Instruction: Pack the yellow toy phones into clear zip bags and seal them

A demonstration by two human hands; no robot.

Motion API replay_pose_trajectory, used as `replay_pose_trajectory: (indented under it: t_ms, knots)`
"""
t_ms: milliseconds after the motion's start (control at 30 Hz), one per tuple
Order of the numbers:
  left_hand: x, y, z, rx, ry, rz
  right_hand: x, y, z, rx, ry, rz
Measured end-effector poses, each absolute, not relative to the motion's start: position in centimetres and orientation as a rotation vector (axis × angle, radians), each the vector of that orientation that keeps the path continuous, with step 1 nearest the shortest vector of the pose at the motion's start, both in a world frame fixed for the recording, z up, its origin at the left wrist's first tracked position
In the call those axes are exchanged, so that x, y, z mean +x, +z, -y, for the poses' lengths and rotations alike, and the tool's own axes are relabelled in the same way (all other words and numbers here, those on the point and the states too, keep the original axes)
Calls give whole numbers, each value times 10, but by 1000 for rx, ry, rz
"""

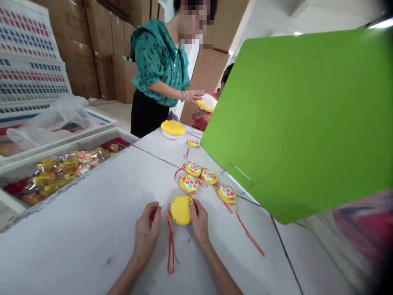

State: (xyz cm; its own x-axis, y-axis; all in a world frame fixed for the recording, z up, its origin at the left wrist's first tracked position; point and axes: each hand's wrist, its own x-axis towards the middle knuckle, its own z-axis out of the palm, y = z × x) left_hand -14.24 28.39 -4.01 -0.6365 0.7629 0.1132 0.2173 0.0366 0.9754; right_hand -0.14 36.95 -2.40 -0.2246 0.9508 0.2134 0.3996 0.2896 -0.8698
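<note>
My right hand (200, 219) grips a round yellow toy (180, 210) by its right side, thumb on top, with its plain back facing up. A red cord loop (171, 254) hangs from the toy's left side and lies on the white table. Just left of it, my left hand (147, 229) is apart from the toy, its fingers curled and thumb and fingertips pressed together; what they hold, if anything, is hidden. Beyond my hands lie several similar toys with coloured dots on white faces, among them one toy (188, 184) close ahead and another toy (226, 194) to the right.
A large green board (294, 123) leans over the table's right side near a wire stand (236, 179). At left, a white crate (125, 139) holds bagged toys (70, 166). A yellow-and-white container (173, 129) stands at the far edge, where a person in a green shirt (162, 65) handles another.
</note>
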Motion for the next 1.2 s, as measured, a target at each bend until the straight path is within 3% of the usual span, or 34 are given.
replay_pose_trajectory:
  t_ms: [600,800,933,1200]
  knots:
    - [-138,-29,-283,993,1625,-1867,1,-24,-366,-1243,955,1769]
    - [-137,-29,-284,958,1637,-1853,7,-13,-388,-1199,712,2018]
    - [-137,-28,-285,928,1617,-1861,-6,23,-443,-1183,642,2068]
    - [-137,-29,-285,908,1599,-1866,-38,149,-575,-1278,309,1922]
